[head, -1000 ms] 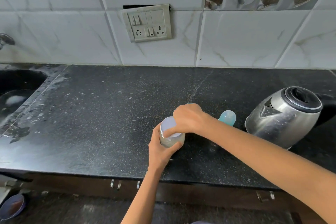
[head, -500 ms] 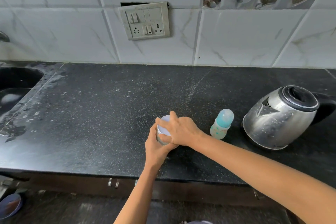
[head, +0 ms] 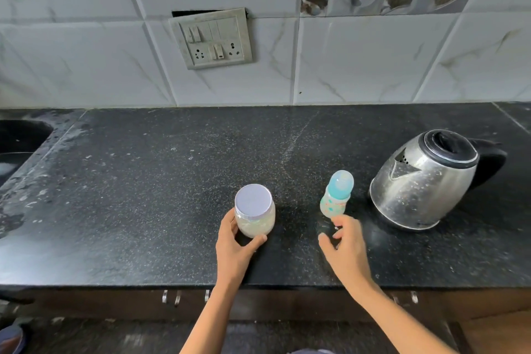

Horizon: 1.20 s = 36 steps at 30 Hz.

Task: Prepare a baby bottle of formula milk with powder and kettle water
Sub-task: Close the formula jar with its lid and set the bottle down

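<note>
- The left hand (head: pixel 234 247) sits low in the middle of the frame. Its fingers (head: pixel 230 220) and thumb are curled round the lower part of the powder jar (head: pixel 255 224), gripping it from the near side.
- The powder jar stands on the desk (head: pixel 143 195) near the front edge. It is clear, holds pale powder, and has a flat pale lid (head: pixel 253 200) on it.
- The right hand (head: pixel 346 247) is just right of centre, low in the frame and somewhat blurred. Its fingers (head: pixel 339 221) are loosely bent and spread, with nothing held in them.
- One fingertip of the right hand reaches the foot of the baby bottle (head: pixel 334 200); whether it actually touches cannot be told.
- The baby bottle stands on the desk right of the jar and apart from it. It has a blue translucent cap on top and a pale printed body.
- The steel kettle (head: pixel 422 181) stands at the right of the frame, near the bottle. Its black lid is on, and its spout points toward the left of the frame.
- A sink (head: pixel 20 138) shows at the left edge.
- A switch plate (head: pixel 211 37) is fixed to the tiled wall (head: pixel 373 66) in the upper middle.
</note>
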Tool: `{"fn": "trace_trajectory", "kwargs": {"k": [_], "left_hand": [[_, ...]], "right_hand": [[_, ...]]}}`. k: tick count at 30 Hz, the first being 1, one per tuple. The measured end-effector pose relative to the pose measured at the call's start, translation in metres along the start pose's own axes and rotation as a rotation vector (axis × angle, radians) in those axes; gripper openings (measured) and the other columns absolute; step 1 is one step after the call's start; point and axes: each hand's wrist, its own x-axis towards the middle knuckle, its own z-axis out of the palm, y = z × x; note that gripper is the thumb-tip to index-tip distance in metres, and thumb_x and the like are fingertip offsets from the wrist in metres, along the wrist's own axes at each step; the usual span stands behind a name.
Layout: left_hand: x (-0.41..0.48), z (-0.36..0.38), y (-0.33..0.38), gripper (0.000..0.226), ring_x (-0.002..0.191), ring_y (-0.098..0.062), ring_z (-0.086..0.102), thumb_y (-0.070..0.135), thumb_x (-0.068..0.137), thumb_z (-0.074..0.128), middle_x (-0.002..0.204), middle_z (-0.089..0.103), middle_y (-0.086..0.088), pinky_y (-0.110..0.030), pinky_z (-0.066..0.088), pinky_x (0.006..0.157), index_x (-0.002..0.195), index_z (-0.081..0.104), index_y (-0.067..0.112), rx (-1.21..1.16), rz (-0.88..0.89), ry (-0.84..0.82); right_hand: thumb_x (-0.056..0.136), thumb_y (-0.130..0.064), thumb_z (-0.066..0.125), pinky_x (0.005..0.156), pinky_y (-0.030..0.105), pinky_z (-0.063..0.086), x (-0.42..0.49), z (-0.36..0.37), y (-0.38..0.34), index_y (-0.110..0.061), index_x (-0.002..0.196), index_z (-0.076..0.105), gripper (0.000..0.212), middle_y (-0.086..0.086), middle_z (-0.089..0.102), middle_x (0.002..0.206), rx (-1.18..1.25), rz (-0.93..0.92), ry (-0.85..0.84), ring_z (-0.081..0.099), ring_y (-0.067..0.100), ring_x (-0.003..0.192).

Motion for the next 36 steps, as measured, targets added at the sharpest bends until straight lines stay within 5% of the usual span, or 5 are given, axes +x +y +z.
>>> {"fn": "trace_trajectory", "kwargs": {"k": [7,12,20,32,36], "left_hand": [[0.024,0.016,0.01,0.076,0.11,0.006,0.055,0.0,0.069,0.081,0.125,0.059,0.011,-0.002,0.039,0.085,0.125,0.046,0.037,0.015,0.032,-0.004],[0.046,0.023,0.016,0.074,0.106,0.011,0.051,0.007,0.072,0.081,0.12,0.054,0.025,-0.002,0.035,0.084,0.127,0.043,0.038,0.041,0.031,-0.031],[0.076,0.03,0.019,0.073,0.114,-0.008,0.049,0.015,0.076,0.08,0.127,0.052,0.015,-0.022,0.035,0.094,0.137,0.042,0.028,0.087,0.007,-0.056],[0.083,0.033,0.019,0.075,0.113,-0.007,0.046,0.019,0.077,0.081,0.123,0.048,0.017,-0.024,0.035,0.097,0.14,0.041,0.023,0.122,-0.033,-0.068],[0.08,0.033,0.02,0.076,0.112,-0.007,0.048,0.02,0.073,0.084,0.122,0.051,0.015,-0.024,0.035,0.095,0.137,0.042,0.023,0.107,-0.024,-0.064]], "right_hand": [[0.077,-0.01,0.078,0.093,0.021,0.043,0.063,-0.017,0.025,-0.012,0.137,0.043,0.069,0.001,0.05,0.134,0.166,0.094,-0.11,0.048,0.007,0.116],[0.076,-0.017,0.08,0.096,0.026,0.044,0.085,-0.009,0.024,-0.012,0.131,0.049,0.064,0.005,0.057,0.133,0.19,0.133,-0.163,0.055,0.013,0.116],[0.079,-0.022,0.078,0.103,0.034,0.041,0.107,0.001,0.015,-0.014,0.136,0.045,0.067,0.003,0.052,0.14,0.162,0.118,-0.185,0.05,0.019,0.128],[0.081,-0.02,0.075,0.109,0.041,0.036,0.115,0.005,0.016,-0.014,0.14,0.04,0.069,0.004,0.047,0.145,0.107,0.135,-0.203,0.045,0.021,0.133],[0.077,-0.024,0.08,0.107,0.037,0.041,0.095,0.002,0.018,-0.014,0.14,0.037,0.077,0.005,0.045,0.142,0.145,0.142,-0.061,0.046,0.017,0.128]]}}
